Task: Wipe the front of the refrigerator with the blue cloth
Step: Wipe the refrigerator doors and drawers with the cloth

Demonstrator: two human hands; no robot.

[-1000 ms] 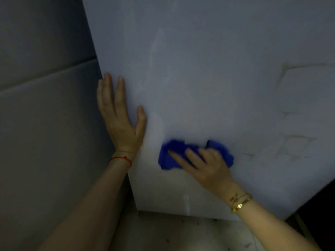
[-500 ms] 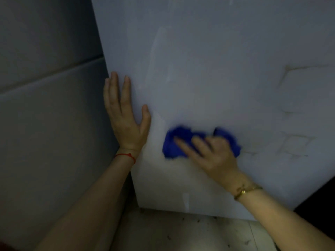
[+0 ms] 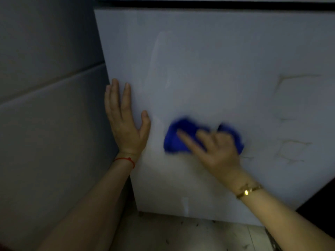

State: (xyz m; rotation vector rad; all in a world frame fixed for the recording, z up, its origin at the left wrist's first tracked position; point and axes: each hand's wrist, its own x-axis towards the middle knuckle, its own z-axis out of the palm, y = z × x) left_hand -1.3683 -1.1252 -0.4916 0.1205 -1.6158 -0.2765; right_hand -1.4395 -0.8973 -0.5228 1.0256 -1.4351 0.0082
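Note:
The white refrigerator door (image 3: 208, 69) fills most of the view, with a dark seam along its top. My right hand (image 3: 215, 151) presses a bunched blue cloth (image 3: 176, 137) flat against the lower part of the door; the cloth is blurred and partly hidden under the fingers. My left hand (image 3: 125, 122) lies flat and open on the door's left edge, fingers pointing up, a red string on its wrist. A gold bracelet sits on my right wrist.
A grey tiled wall (image 3: 45, 105) stands close on the left of the refrigerator. Pale floor tiles (image 3: 181, 234) with specks of dirt show below the door. Faint brownish marks (image 3: 290, 115) line the door's right side. A dark gap (image 3: 319, 218) shows at the lower right.
My right hand has carried the blue cloth slightly up and to the right across the door. My left hand has stayed flat on the left edge. The view has tilted upward, showing the door's top seam.

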